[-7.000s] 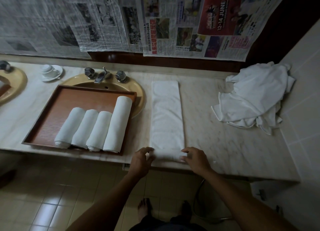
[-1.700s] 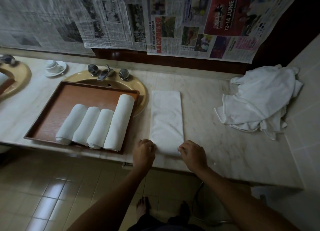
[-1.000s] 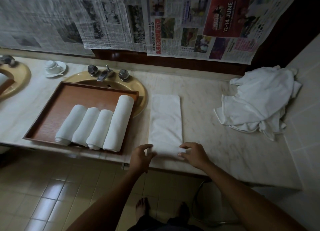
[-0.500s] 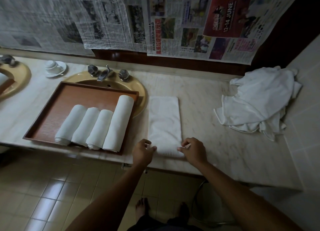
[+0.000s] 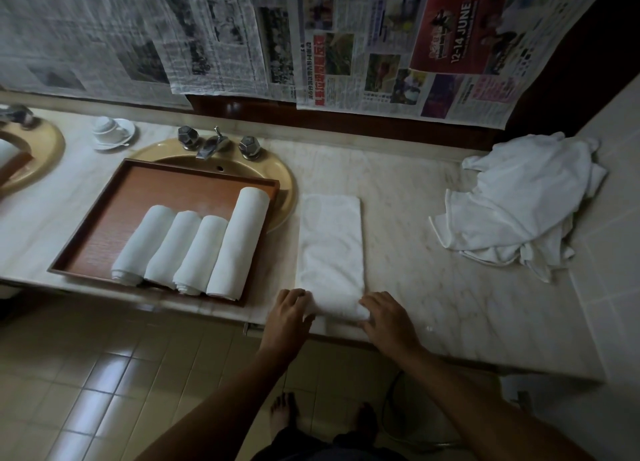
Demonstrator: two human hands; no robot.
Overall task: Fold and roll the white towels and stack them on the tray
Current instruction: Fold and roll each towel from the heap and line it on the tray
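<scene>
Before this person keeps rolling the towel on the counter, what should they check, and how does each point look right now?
1. Both hands on the roll: left hand and right hand sit at its two ends. Ok.
2. Folded towel lies flat and straight ahead of the roll. Ok.
3. Roll tightness: cannot tell, the hands cover its ends.
4. Room on the tray: four rolled towels sit at its right side, bare wood to their left. Ok.
5. More towels waiting: a crumpled pile lies on the right. Ok.
</scene>
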